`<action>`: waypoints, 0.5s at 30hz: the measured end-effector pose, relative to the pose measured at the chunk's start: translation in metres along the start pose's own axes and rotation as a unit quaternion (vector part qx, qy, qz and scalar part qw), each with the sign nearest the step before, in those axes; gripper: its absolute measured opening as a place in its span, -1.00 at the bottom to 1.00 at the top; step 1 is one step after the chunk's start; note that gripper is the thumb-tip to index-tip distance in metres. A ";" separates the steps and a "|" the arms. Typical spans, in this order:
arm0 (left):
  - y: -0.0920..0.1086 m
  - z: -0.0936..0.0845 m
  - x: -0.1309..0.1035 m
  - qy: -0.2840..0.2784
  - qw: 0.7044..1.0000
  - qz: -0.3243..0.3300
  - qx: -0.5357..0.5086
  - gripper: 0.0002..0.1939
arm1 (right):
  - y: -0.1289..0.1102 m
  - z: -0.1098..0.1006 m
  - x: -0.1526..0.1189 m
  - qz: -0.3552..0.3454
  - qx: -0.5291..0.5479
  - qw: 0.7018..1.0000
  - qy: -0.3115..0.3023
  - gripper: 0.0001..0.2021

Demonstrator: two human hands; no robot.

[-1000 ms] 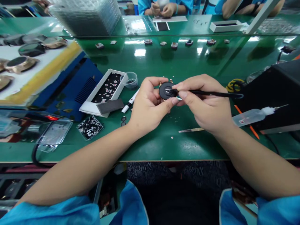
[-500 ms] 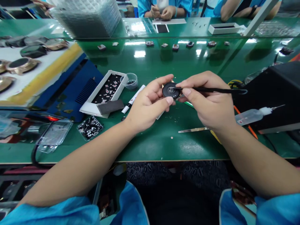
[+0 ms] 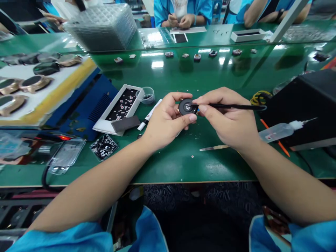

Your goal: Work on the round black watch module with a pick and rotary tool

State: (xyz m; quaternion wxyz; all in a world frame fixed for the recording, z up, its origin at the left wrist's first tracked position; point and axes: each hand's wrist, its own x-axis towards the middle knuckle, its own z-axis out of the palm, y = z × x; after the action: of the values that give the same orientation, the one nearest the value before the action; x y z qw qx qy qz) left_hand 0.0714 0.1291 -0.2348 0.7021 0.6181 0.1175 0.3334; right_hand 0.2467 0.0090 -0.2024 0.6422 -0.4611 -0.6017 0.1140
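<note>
Between its thumb and fingers, my left hand [image 3: 166, 120] holds a round black watch case [image 3: 186, 106] with its dark round face turned up. My right hand [image 3: 229, 113] is closed round a thin black tool [image 3: 233, 106], whose tip rests at the middle of the case. The two hands are close together over the green table [image 3: 168, 168]. Left of my left hand lie a white marker [image 3: 149, 115], a white box of small parts [image 3: 122, 105] and a round clear cup [image 3: 147, 96].
A blue box [image 3: 91, 101] with watches on top stands at the left. To the right are tweezers [image 3: 214, 148], a clear needle bottle [image 3: 279, 132] and a black device [image 3: 309, 105]. Clear trays [image 3: 105, 29] are stacked beyond; people sit across the table.
The watch case has shifted slightly left and its face is tilted differently. Both hands sit a little lower in the view, and the tool has moved left with my right hand.
</note>
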 end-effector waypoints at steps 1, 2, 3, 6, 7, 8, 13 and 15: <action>0.001 0.001 0.000 0.007 1.000 -0.001 0.001 -0.20 | 0.000 0.000 0.000 -0.004 -0.007 1.000 -0.006 -0.84; 0.001 0.001 0.000 0.014 1.000 -0.002 0.003 -0.20 | 0.000 0.000 -0.001 -0.007 -0.012 1.000 -0.014 -0.82; 0.001 0.001 0.000 0.019 1.000 -0.003 0.006 -0.19 | -0.001 0.001 -0.001 -0.009 -0.013 1.000 -0.021 -0.82; 0.003 0.003 0.000 0.025 0.999 -0.006 0.020 -0.19 | 0.000 0.001 0.000 -0.010 -0.006 1.000 -0.019 -0.84; 0.003 0.003 0.000 0.025 0.999 -0.005 0.023 -0.19 | 0.000 0.001 0.000 -0.008 -0.004 1.000 -0.011 -0.85; 0.004 0.004 -0.001 0.025 0.999 -0.002 0.024 -0.19 | 0.000 0.002 -0.001 -0.007 -0.001 1.000 -0.003 -0.86; 0.003 0.004 -0.002 0.021 0.999 0.029 0.025 -0.21 | -0.001 0.002 -0.002 -0.008 0.013 1.000 -0.020 -0.82; 0.000 0.003 -0.002 0.020 0.999 0.038 0.029 -0.21 | -0.001 0.002 -0.002 -0.007 0.011 1.000 -0.020 -0.81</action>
State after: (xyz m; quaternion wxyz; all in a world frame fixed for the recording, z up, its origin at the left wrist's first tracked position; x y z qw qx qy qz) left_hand 0.0718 0.1259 -0.2345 0.6685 0.6351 0.1173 0.3687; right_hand 0.2437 0.0079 -0.2029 0.6356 -0.4476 -0.6164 0.1251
